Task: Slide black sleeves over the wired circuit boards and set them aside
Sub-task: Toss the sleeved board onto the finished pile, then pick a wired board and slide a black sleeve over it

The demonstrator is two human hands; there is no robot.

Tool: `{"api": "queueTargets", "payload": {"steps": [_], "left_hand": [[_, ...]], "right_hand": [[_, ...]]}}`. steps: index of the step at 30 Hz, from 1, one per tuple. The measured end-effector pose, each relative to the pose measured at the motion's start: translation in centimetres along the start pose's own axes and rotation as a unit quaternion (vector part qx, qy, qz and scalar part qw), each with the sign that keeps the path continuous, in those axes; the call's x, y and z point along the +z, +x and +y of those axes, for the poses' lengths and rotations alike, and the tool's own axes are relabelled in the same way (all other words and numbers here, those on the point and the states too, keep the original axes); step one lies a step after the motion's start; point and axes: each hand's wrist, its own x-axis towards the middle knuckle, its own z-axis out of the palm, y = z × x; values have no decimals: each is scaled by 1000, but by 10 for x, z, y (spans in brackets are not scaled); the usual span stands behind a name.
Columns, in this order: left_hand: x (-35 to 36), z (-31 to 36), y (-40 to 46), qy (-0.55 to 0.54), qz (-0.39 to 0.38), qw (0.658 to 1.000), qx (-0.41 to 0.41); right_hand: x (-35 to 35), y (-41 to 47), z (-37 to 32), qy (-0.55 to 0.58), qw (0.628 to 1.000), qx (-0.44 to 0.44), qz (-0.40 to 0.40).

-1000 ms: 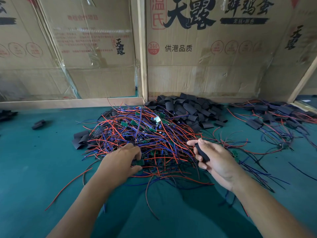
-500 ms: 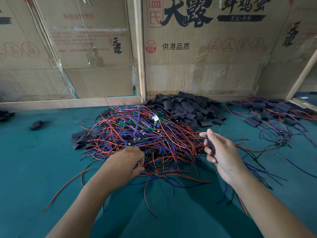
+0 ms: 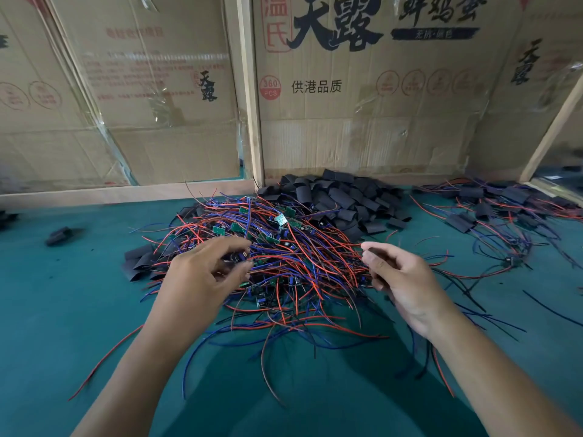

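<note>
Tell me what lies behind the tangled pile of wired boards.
Behind the wired boards lies a heap of black sleeves, backed by cardboard boxes. The heap's near edge is hidden by the wires.

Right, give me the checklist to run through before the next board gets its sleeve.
1. Sleeve held in right hand: cannot tell; fingers curled, something dark inside, blurred.
2. Board pinched by left hand: cannot tell; its fingertips are at the wire pile.
3. Board free of the tangle: not ok; red and blue wires cross everywhere.
4. Loose sleeves stocked behind the pile: ok.
5. Sleeved heap at far right for setting aside: ok.
</note>
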Motion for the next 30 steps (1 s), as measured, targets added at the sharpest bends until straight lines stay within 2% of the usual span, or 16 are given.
{"api": "queueTargets", "payload": {"steps": [4,7,11,15,19,22,24,26,28,30], "left_hand": [[-2,5,0,47,55,994,76],[-1,8,-2,-8,57,994,92],[2,9,-2,-130,80,987,41],[2,9,1,-239,67,969,-16],[1,10,4,-283,86,955,-5],[1,12,4,-392,90,913,-70],[0,15,4,-442,83,884,-124],[-1,17,4,-492,76,853,-155],[-3,19,4,-523,57,834,-166],[-6,21,4,-533,46,827,-171]], "right_hand": [[3,-5,-4,-23,999,-12,-41],[5,-8,-8,-17,997,-11,-69],[9,-9,-8,-38,997,-19,-64],[11,-13,-8,-71,991,-47,-99],[15,-15,-11,-117,982,-87,-122],[17,-16,-13,-129,979,-102,-117],[16,-18,-14,-182,969,-130,-106],[14,-21,-13,-300,929,-198,-84],[16,-25,-13,-370,890,-253,-85],[20,-28,-14,-368,888,-256,-98]]}}
